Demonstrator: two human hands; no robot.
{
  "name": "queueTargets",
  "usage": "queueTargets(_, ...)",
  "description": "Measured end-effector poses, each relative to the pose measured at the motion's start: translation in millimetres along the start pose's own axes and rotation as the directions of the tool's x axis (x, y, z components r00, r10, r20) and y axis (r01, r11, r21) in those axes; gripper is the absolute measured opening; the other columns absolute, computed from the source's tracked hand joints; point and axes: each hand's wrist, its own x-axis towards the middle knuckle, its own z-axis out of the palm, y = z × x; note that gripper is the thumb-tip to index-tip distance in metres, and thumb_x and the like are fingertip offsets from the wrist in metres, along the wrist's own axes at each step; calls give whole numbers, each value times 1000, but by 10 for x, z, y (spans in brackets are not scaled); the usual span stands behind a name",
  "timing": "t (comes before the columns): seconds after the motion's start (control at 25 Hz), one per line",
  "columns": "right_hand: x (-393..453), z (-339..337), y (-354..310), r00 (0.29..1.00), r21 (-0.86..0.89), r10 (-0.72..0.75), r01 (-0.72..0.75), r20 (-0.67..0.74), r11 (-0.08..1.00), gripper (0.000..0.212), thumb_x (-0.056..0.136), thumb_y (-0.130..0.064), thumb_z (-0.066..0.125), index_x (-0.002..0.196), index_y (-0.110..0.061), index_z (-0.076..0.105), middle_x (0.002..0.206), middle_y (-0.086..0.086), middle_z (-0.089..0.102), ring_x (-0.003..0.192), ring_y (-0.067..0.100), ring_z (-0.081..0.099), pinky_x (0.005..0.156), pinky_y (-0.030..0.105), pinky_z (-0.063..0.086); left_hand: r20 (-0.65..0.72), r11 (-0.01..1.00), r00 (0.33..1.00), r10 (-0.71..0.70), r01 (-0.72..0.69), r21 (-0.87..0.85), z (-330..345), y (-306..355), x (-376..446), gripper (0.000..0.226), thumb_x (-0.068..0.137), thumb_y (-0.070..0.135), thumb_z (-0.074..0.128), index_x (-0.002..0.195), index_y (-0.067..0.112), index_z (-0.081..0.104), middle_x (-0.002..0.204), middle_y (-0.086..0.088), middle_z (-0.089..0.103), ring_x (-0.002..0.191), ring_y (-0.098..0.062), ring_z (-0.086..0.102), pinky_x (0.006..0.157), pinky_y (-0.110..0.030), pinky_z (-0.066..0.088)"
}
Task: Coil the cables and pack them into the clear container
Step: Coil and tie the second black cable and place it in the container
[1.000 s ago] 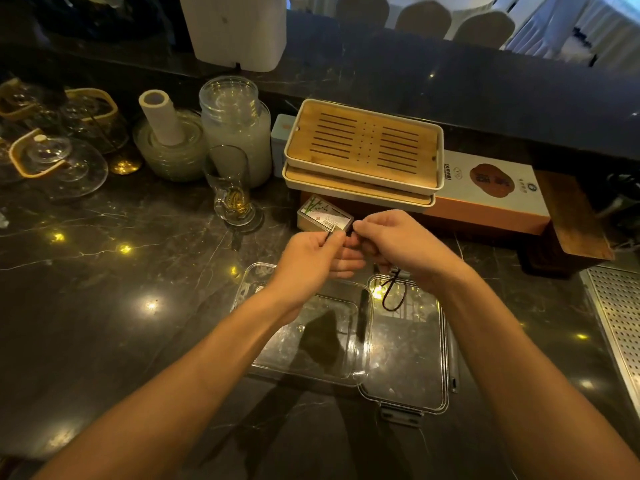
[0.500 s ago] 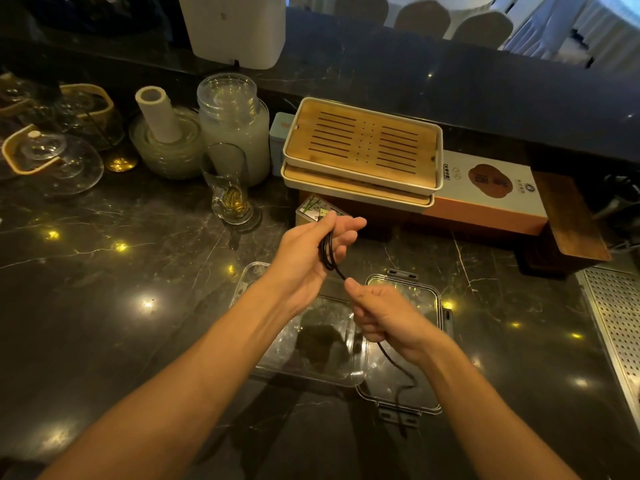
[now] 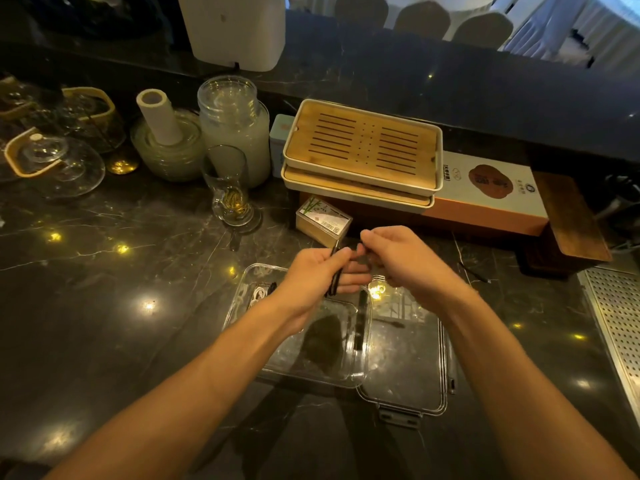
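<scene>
Left hand: raised above the clear container, fingers curled round a coil of black cable; the loops run down across the palm side of the fingers.
Right hand: level with the left at its 3 o'clock, fingertips almost touching the left fingertips; fingers curled and pinching the cable at its upper end. The pinch point is blurred, so the exact hold is unclear.
Cable tail: a thin black free end lies on the table at 3 o'clock from the right hand, apart from it.
Clear container: on the table directly below the hands, open; a white cable sits in its corner at 10 o'clock, partly hidden by the left wrist.
Lid: lies flat at 3 o'clock from the container, touching its side, latch at the near edge.
Table: dark marble, with spots of reflected light.
Small box: at 12 o'clock from the left hand, printed label on top.
Wooden trays: two stacked on a long orange-and-white box, at 12 o'clock from the hands.
Glassware: drinking glass at 11 o'clock; glass jar behind it.
Metal grid: at the table's 3 o'clock edge.
</scene>
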Motion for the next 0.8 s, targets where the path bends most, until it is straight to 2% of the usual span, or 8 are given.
queueTargets(0.12,-179,180,28,987,-53,-84,78,-134,996,33,108,-28,46,90,-14,69,62,-15,62,54,-4,54,52,12,40,-89,999,995,44,-45,-9,18,15,28,29,105,21,52,109,1,73,98,-19,77,85,-21,75,74,-25,61)
queueTargets(0.24,-292,329,145,995,67,-64,70,-80,995,30,108,-25,48,92,-12,70,55,-20,58,49,-4,51,46,11,38,-143,992,988,59,-74,-101,12,0,63,31,107,22,48,117,2,69,104,-12,79,96,-21,77,85,-29,59)
queueTargets(0.32,-355,469,258,997,53,-79,79,0,995,30,107,-26,49,91,-11,69,58,-11,51,48,0,42,47,15,33,-175,967,984,38,-81,-242,48,-4,69,32,107,21,48,120,-1,66,102,-10,80,93,-17,77,78,-23,60)
queueTargets(0.4,-365,552,394,995,132,-82,73,64,989,34,107,-30,50,84,-13,68,58,-3,43,47,5,35,48,22,29,-161,935,987,23,-79,-347,73,35,61,30,106,19,49,117,-3,67,90,-7,79,73,-9,73,62,-17,55)
queueTargets(0.48,-322,501,505,990,239,-11,-23,140,971,42,101,-46,59,69,-18,61,56,-3,36,47,9,28,50,26,21,-136,923,990,29,-79,-376,40,72,59,28,105,18,52,115,-2,68,78,0,73,57,-3,59,51,-15,46)
queueTargets(0.6,-186,284,626,965,304,128,-195,228,932,49,81,-58,74,58,-26,45,59,-2,27,50,13,19,52,30,13,-39,943,999,22,-33,-331,-78,108,41,28,104,19,54,116,-1,69,72,4,66,52,-2,52,49,-15,42)
queueTargets(0.72,-28,53,581,940,327,127,-234,318,916,42,74,-49,86,68,-24,54,60,-3,26,51,10,18,49,26,13,131,985,990,-48,69,-157,-105,77,-24,27,103,20,54,112,1,71,71,3,65,52,-2,53,52,-15,43)
queueTargets(0.8,54,-59,467,926,242,136,-231,351,942,39,76,-43,87,72,-20,55,59,-4,28,51,9,19,49,25,15,185,997,980,-68,72,-15,-113,77,-37,28,104,19,52,112,-1,70,72,0,69,51,-3,53,55,-18,41)
